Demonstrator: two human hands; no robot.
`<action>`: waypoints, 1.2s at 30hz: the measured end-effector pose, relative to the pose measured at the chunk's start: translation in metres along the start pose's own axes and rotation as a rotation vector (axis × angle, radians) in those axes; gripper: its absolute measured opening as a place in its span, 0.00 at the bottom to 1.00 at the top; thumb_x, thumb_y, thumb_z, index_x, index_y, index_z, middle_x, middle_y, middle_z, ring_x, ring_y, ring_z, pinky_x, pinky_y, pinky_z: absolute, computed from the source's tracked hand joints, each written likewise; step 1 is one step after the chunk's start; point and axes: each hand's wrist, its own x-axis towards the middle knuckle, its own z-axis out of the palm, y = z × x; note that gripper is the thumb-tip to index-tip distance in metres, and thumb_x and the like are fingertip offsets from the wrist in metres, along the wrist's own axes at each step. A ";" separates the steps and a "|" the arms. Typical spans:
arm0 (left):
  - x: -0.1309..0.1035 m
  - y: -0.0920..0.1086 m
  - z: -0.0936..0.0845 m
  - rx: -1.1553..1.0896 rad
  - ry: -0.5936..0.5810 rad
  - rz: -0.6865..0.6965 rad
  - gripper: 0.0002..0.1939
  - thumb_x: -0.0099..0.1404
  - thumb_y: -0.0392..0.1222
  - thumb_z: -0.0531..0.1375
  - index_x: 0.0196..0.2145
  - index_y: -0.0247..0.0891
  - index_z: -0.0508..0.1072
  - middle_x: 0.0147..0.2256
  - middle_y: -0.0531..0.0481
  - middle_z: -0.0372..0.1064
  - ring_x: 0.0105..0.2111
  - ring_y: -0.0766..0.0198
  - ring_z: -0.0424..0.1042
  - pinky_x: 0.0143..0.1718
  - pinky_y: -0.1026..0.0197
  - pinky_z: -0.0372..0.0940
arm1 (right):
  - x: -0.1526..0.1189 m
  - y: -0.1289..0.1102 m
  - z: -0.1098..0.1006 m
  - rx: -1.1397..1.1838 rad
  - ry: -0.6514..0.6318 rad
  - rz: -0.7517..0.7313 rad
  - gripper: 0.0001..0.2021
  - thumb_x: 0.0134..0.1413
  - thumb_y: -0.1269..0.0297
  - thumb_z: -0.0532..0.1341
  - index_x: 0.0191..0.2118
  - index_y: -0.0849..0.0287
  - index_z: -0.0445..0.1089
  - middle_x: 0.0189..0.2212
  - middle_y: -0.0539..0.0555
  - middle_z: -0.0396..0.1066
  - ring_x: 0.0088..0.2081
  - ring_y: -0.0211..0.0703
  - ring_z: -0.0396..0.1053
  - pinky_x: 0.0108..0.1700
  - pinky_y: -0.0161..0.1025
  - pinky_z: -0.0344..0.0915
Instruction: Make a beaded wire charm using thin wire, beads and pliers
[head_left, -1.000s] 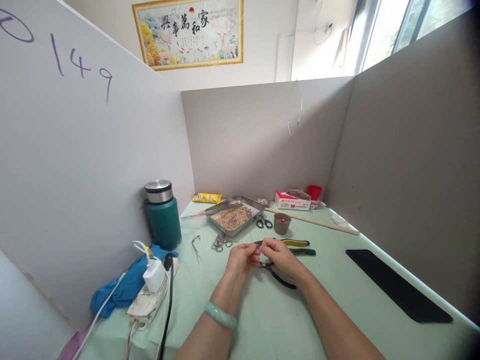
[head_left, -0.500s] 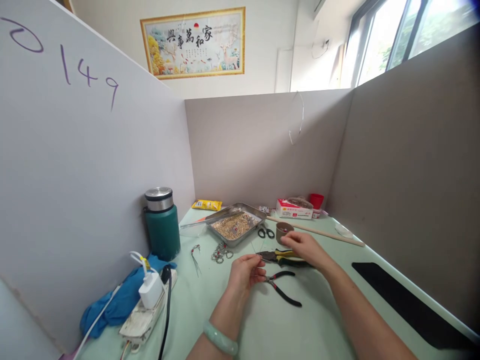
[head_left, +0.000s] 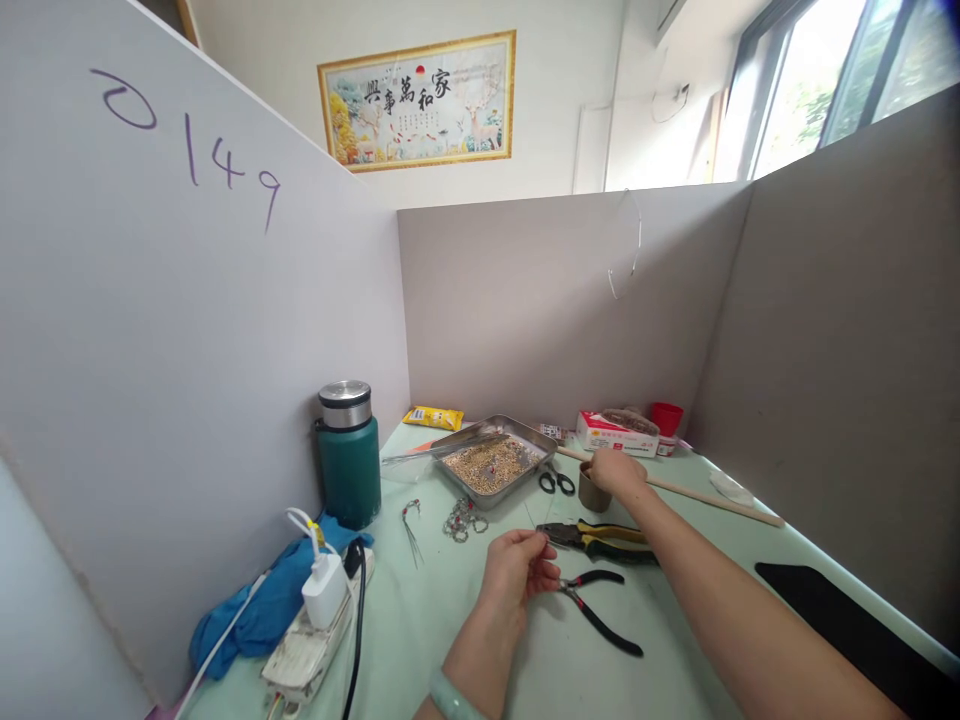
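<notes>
My left hand (head_left: 525,570) is closed in a pinch on a thin wire (head_left: 529,516), whose fine end sticks up past the fingertips. My right hand (head_left: 616,470) reaches down into a small brown cup (head_left: 592,494); its fingers are hidden there. Large pliers with yellow and black handles (head_left: 600,538) lie just beyond the left fingertips. Slim black-handled pliers (head_left: 596,605) rest open beside the left hand, their tip covered by it. To the left lie a small heap of ring-like metal pieces (head_left: 461,521) and a bundle of wires with red beads (head_left: 412,530).
A metal tray (head_left: 480,495) of small golden beads stands behind, with black scissors (head_left: 556,482) by it. A wooden stick (head_left: 716,500) lies behind the cup. A green flask (head_left: 349,470) and a power strip (head_left: 307,650) stand left; a black mat (head_left: 832,620) lies right.
My right hand has moved forward from above the cup's near edge down into the cup. My left hand keeps its pinch. The whole view has shifted, so things appear further right.
</notes>
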 end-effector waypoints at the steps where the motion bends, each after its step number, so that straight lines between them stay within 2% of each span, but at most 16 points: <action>1: 0.000 0.000 0.000 -0.001 0.000 0.000 0.05 0.53 0.36 0.58 0.28 0.32 0.65 0.22 0.49 0.67 0.17 0.69 0.66 0.17 0.66 0.63 | 0.003 0.000 0.001 -0.007 -0.008 0.008 0.12 0.41 0.62 0.60 0.33 0.62 0.73 0.37 0.66 0.71 0.40 0.56 0.68 0.35 0.44 0.61; 11: 0.000 -0.001 0.001 0.007 -0.014 0.022 0.06 0.53 0.36 0.58 0.27 0.32 0.64 0.21 0.49 0.67 0.16 0.69 0.66 0.16 0.66 0.63 | 0.006 -0.007 0.001 -0.015 0.005 0.070 0.14 0.42 0.62 0.59 0.37 0.61 0.72 0.39 0.66 0.69 0.43 0.58 0.66 0.42 0.53 0.55; 19: 0.002 -0.002 -0.001 0.026 -0.017 0.028 0.08 0.51 0.38 0.61 0.27 0.32 0.65 0.21 0.49 0.67 0.16 0.69 0.66 0.17 0.66 0.62 | -0.004 0.000 -0.010 0.159 0.023 0.029 0.06 0.36 0.66 0.60 0.26 0.60 0.71 0.32 0.61 0.71 0.41 0.61 0.65 0.43 0.58 0.51; 22: 0.002 -0.001 -0.001 0.036 -0.017 0.026 0.08 0.51 0.37 0.60 0.27 0.32 0.65 0.22 0.49 0.68 0.16 0.69 0.66 0.17 0.65 0.63 | -0.020 0.005 -0.018 0.316 0.089 -0.020 0.07 0.38 0.66 0.59 0.28 0.60 0.69 0.32 0.61 0.70 0.42 0.60 0.63 0.43 0.56 0.51; 25: 0.000 0.000 0.000 0.047 -0.016 0.029 0.08 0.51 0.38 0.61 0.27 0.32 0.65 0.22 0.49 0.68 0.16 0.69 0.66 0.18 0.65 0.63 | -0.050 0.005 -0.017 0.562 0.109 -0.137 0.07 0.44 0.61 0.56 0.28 0.58 0.68 0.29 0.56 0.69 0.38 0.51 0.64 0.40 0.44 0.56; 28: -0.002 0.000 0.001 0.065 -0.013 0.038 0.08 0.51 0.38 0.60 0.27 0.32 0.65 0.22 0.48 0.68 0.16 0.69 0.66 0.18 0.65 0.63 | -0.086 0.001 -0.002 0.860 0.033 -0.246 0.13 0.47 0.53 0.55 0.29 0.57 0.68 0.25 0.51 0.66 0.28 0.41 0.63 0.31 0.37 0.57; 31: -0.004 -0.001 0.002 0.102 -0.008 0.051 0.07 0.50 0.37 0.60 0.26 0.32 0.65 0.22 0.48 0.68 0.16 0.69 0.66 0.16 0.66 0.61 | -0.111 -0.004 0.018 1.146 -0.037 -0.264 0.17 0.47 0.49 0.55 0.33 0.58 0.69 0.25 0.50 0.65 0.23 0.36 0.59 0.26 0.35 0.56; 36: -0.005 -0.003 0.004 0.175 -0.002 0.060 0.07 0.50 0.37 0.61 0.25 0.30 0.66 0.21 0.47 0.69 0.14 0.69 0.64 0.14 0.67 0.59 | -0.120 -0.005 0.036 1.502 -0.152 -0.207 0.19 0.43 0.48 0.58 0.34 0.60 0.70 0.23 0.50 0.63 0.20 0.33 0.57 0.22 0.34 0.54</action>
